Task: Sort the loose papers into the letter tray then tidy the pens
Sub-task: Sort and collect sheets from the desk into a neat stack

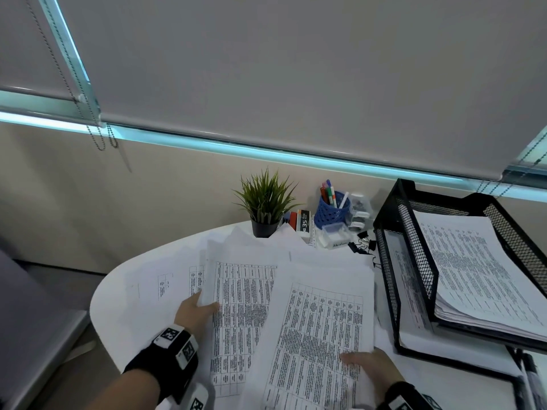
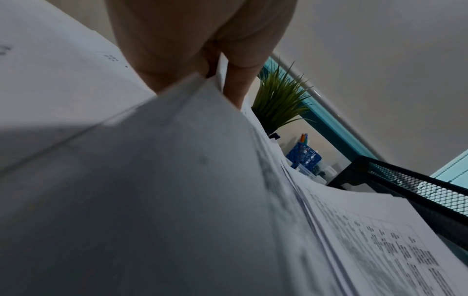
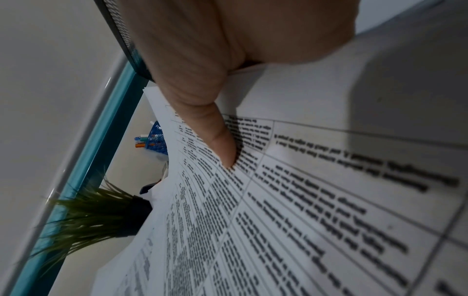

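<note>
Currently on the white tabletop:

Loose papers: printed table sheets, overlapping in an untidy spread across the middle of the tabletop, reaching from the near edge toward the items along the far edge.

Left hand: near the left edge of the spread, thumb on top of a sheet and fingers under it, pinching its edge; the left wrist view shows the paper caught between thumb and fingers.

Right hand: near the front edge, thumb pressed down on the top printed sheet, the other fingers hidden beneath the paper, so it grips that sheaf from its right side.

Letter tray: black mesh, two tiers, at the right edge of the tabletop; a stack of printed sheets lies in the upper tier, further sheets in the lower.

Pens: several, standing upright in a blue lattice pen cup at the far edge.

Potted plant: green spiky leaves, dark pot, far edge, left of the pen cup.

Eraser box: between plant and cup.

Binder clips: black, just beside the tray's far left corner.
</note>
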Demonstrator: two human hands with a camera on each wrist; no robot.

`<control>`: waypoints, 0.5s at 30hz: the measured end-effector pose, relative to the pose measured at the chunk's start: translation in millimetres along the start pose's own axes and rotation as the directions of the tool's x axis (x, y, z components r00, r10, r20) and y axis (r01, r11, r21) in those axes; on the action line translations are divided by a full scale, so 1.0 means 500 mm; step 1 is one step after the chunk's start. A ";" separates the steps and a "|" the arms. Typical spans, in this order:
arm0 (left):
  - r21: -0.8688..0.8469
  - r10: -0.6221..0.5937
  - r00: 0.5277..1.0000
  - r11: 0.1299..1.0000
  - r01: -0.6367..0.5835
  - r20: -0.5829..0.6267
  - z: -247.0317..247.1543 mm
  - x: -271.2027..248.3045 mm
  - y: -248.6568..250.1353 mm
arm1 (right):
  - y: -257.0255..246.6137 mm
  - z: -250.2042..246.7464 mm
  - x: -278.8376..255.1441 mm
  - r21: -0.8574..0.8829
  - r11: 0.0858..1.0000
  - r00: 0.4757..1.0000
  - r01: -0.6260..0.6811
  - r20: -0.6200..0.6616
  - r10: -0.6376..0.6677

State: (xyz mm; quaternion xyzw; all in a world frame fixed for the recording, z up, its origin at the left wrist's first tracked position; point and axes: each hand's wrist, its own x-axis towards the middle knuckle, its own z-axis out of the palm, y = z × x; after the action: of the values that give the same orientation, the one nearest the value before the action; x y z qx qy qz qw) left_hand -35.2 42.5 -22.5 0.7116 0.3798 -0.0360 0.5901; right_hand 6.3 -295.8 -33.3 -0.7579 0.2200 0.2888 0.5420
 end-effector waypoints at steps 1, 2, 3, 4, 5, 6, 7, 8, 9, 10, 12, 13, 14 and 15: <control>-0.011 -0.006 1.000 1.000 0.006 -0.005 -0.003 0.000 0.000 | -0.003 0.008 -0.007 0.013 1.000 1.000 0.009 0.002 -0.009; -0.019 -0.008 1.000 1.000 0.008 -0.005 -0.006 -0.004 0.000 | -0.004 0.014 -0.002 0.032 0.999 1.000 0.005 0.010 -0.006; -0.029 -0.012 1.000 0.999 0.012 -0.004 -0.007 -0.010 0.002 | -0.013 0.023 -0.011 0.038 0.999 1.000 0.019 0.007 -0.019; -0.045 -0.028 1.000 0.999 0.028 0.000 -0.005 -0.018 0.003 | -0.018 0.032 -0.013 0.042 0.999 0.999 0.032 0.016 -0.033; -0.053 -0.070 0.997 0.996 0.071 0.017 -0.002 -0.025 0.003 | -0.028 0.043 -0.020 0.028 0.998 0.998 0.058 0.020 -0.058; -0.057 -0.123 0.991 0.990 0.126 0.051 0.002 -0.028 -0.001 | -0.031 0.054 -0.019 0.022 0.996 0.996 0.082 0.032 -0.082; -0.052 -0.172 0.981 0.983 0.177 0.093 0.008 -0.028 -0.010 | -0.038 0.066 -0.023 0.007 0.995 0.994 0.102 0.039 -0.102; -0.039 -0.198 0.970 0.978 0.205 0.139 0.012 -0.029 -0.014 | -0.041 0.078 -0.023 -0.002 0.993 0.991 0.120 0.053 -0.120; -0.015 -0.212 0.960 0.976 0.218 0.180 0.015 -0.032 -0.017 | -0.048 0.089 -0.024 -0.021 0.992 0.990 0.128 0.065 -0.126; 0.017 -0.212 0.955 0.977 0.214 0.209 0.018 -0.031 -0.021 | -0.053 0.100 -0.023 -0.030 0.990 0.988 0.136 0.083 -0.133; 0.111 -0.228 0.945 0.972 0.207 0.235 0.021 -0.028 -0.028 | -0.065 0.120 -0.020 -0.054 0.985 0.981 0.162 0.114 -0.155; 0.142 -0.237 0.945 0.968 0.208 0.226 0.022 -0.025 -0.029 | -0.069 0.129 -0.017 -0.071 0.982 0.979 0.172 0.125 -0.163; 0.163 -0.238 0.949 0.965 0.207 0.206 0.024 -0.023 -0.031 | -0.072 0.136 -0.016 -0.079 0.979 0.975 0.186 0.137 -0.175; 0.176 -0.241 0.952 0.962 0.208 0.190 0.025 -0.021 -0.033 | -0.074 0.143 -0.015 -0.088 0.976 0.972 0.198 0.146 -0.184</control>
State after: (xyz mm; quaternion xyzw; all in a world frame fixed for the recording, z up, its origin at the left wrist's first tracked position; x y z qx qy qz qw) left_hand -47.5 26.5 -34.5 0.6991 0.3901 -0.2070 0.5623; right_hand 10.4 -216.1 -19.9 -0.7808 0.0932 0.2973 0.5416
